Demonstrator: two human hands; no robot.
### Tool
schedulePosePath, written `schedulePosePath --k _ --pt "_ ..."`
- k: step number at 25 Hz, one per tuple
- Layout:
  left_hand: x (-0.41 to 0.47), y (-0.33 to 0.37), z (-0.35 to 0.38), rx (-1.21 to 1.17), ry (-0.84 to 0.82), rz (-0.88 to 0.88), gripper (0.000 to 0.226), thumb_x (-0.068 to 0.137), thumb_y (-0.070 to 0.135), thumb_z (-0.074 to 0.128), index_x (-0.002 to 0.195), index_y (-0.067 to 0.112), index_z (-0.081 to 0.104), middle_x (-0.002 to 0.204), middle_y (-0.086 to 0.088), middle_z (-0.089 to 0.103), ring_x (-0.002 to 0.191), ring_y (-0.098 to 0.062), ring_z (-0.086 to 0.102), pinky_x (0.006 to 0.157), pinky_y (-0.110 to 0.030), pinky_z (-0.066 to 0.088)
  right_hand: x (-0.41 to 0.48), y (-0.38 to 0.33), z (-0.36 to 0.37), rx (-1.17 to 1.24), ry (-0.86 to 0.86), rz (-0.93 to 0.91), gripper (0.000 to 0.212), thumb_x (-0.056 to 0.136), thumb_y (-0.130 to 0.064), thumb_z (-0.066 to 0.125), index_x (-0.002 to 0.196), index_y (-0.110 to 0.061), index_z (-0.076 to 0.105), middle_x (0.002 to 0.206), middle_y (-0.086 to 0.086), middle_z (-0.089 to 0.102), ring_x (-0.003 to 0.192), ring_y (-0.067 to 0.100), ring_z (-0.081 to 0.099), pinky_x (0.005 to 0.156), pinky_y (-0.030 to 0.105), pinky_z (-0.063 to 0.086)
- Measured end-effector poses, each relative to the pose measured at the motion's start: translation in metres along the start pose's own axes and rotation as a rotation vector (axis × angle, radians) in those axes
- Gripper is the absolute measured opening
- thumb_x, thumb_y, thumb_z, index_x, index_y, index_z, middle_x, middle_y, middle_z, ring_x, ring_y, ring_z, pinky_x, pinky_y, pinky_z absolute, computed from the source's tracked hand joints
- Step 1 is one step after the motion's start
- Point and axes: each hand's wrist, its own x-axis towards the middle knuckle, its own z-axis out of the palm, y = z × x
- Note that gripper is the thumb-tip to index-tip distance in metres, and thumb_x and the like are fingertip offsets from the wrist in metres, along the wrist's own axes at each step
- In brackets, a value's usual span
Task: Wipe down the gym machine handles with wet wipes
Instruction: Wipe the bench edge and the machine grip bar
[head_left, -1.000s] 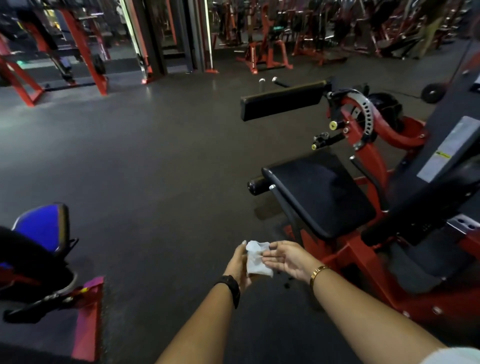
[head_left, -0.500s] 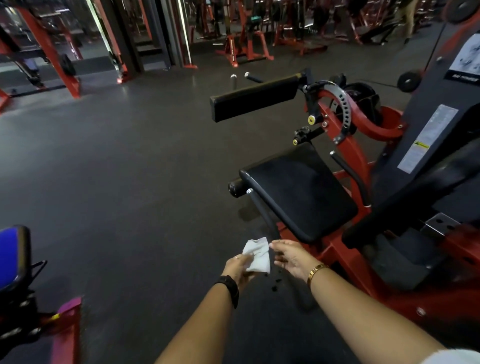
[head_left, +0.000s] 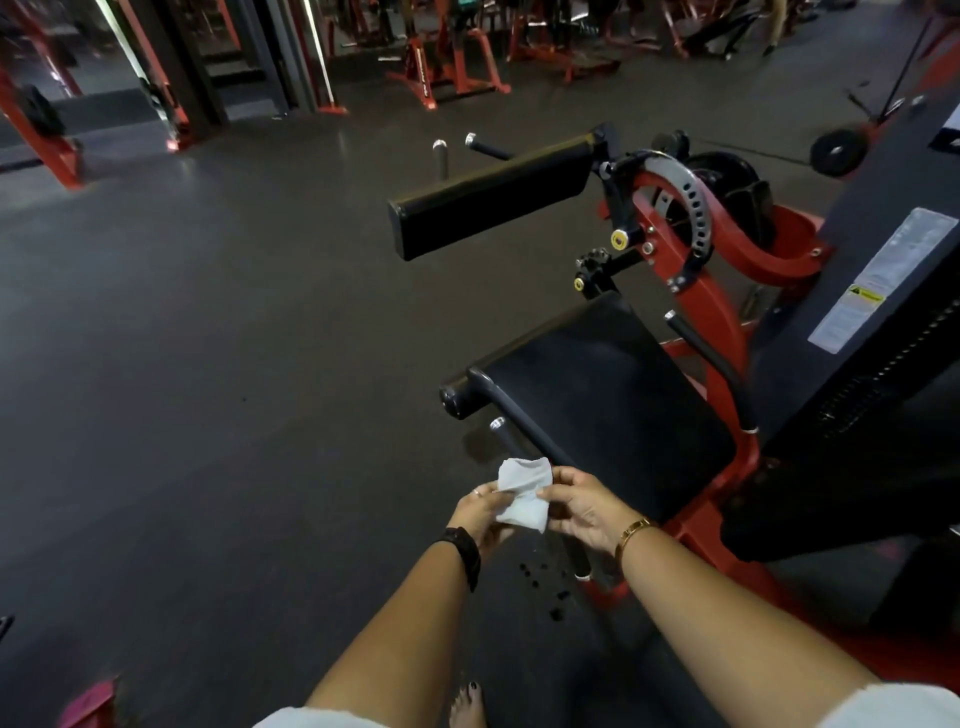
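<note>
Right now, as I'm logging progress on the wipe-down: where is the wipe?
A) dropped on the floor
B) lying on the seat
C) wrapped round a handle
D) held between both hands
D: the left hand and the right hand both pinch the wipe between them, in front of the person.

White wipe (head_left: 523, 493); black seat pad (head_left: 608, 395); red machine frame (head_left: 711, 322); dark grey floor (head_left: 208, 364).

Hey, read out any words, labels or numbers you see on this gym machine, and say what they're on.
No text here can be read.
The white sticker on the machine's black shroud: print too small to read.
The yellow warning strip on that sticker: blurred.
The white label at the right edge: cut off, unreadable.
</note>
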Motion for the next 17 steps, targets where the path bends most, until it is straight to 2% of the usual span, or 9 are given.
schedulePosePath --k 1,3,6,9,11,13,15,17 --pt "0.011 0.011 0.001 0.013 -0.013 -0.007 0.027 0.090 -0.005 0.047 0.115 0.002 0.057 0.092 -0.013 0.065 0.067 -0.018 0.065 0.047 -0.021 0.051 0.011 -0.006 0.002 0.009 -0.017 -0.003 0.028 0.086 0.008 0.057 0.109 -0.008 0.057 0.104 0.014 0.065 0.095 0.028 0.064 0.082 0.047 0.053" --pt "0.031 0.027 0.001 0.039 -0.024 -0.023 0.023 0.089 -0.008 0.044 0.100 0.003 0.060 0.081 -0.012 0.065 0.057 -0.014 0.065 0.045 -0.020 0.049 0.032 -0.013 0.007 -0.002 -0.030 -0.010 0.030 0.084 0.012 0.056 0.109 -0.005 0.059 0.103 0.014 0.066 0.092 0.025 0.065 0.077 0.037 0.055" --pt "0.057 0.043 0.004 0.040 -0.029 -0.051 0.021 0.090 -0.005 0.043 0.085 0.005 0.060 0.066 -0.008 0.067 0.051 -0.013 0.064 0.046 -0.020 0.050 0.057 -0.023 0.009 -0.004 0.049 -0.018 0.017 0.084 0.013 0.057 0.090 -0.003 0.063 0.087 0.013 0.067 0.072 0.016 0.067 0.062 0.023 0.055" --pt "0.082 0.052 0.007 -0.058 0.003 -0.120 0.027 0.095 0.016 0.038 0.088 0.004 0.061 0.075 -0.010 0.070 0.061 -0.018 0.067 0.051 -0.024 0.054 0.078 -0.037 0.005 -0.012 0.060 -0.010 0.008 0.088 0.006 0.057 0.089 0.000 0.063 0.083 0.015 0.068 0.065 0.018 0.067 0.050 0.022 0.054" --pt "0.103 0.057 0.013 -0.077 0.047 -0.123 0.028 0.097 0.026 0.043 0.089 0.007 0.061 0.083 -0.010 0.068 0.067 -0.018 0.066 0.055 -0.025 0.055 0.099 -0.046 -0.002 -0.049 0.024 0.017 0.010 0.090 0.004 0.054 0.095 0.004 0.062 0.088 0.020 0.068 0.069 0.021 0.067 0.051 0.023 0.055" --pt "0.123 0.058 0.018 -0.057 0.083 -0.087 0.011 0.096 0.011 0.051 0.096 0.006 0.062 0.089 -0.011 0.066 0.065 -0.015 0.066 0.054 -0.023 0.055 0.123 -0.059 -0.011 -0.054 -0.021 0.080 0.019 0.092 0.001 0.046 0.097 0.008 0.064 0.097 0.024 0.067 0.078 0.026 0.068 0.057 0.026 0.057" --pt "0.143 0.059 0.022 -0.038 0.097 -0.043 0.016 0.093 -0.005 0.048 0.101 0.005 0.059 0.088 -0.011 0.065 0.059 -0.011 0.067 0.052 -0.020 0.054 0.150 -0.070 -0.020 0.024 -0.038 0.168 0.033 0.096 -0.012 0.037 0.096 0.008 0.064 0.097 0.025 0.067 0.081 0.030 0.067 0.063 0.031 0.058" --pt "0.165 0.056 0.023 -0.013 0.108 -0.040 0.022 0.091 -0.011 0.046 0.097 0.006 0.058 0.086 -0.010 0.065 0.057 -0.009 0.067 0.053 -0.019 0.053 0.175 -0.076 -0.030 0.051 -0.069 0.226 0.038 0.099 -0.025 0.040 0.105 0.006 0.061 0.092 0.022 0.068 0.078 0.028 0.069 0.065 0.033 0.059"
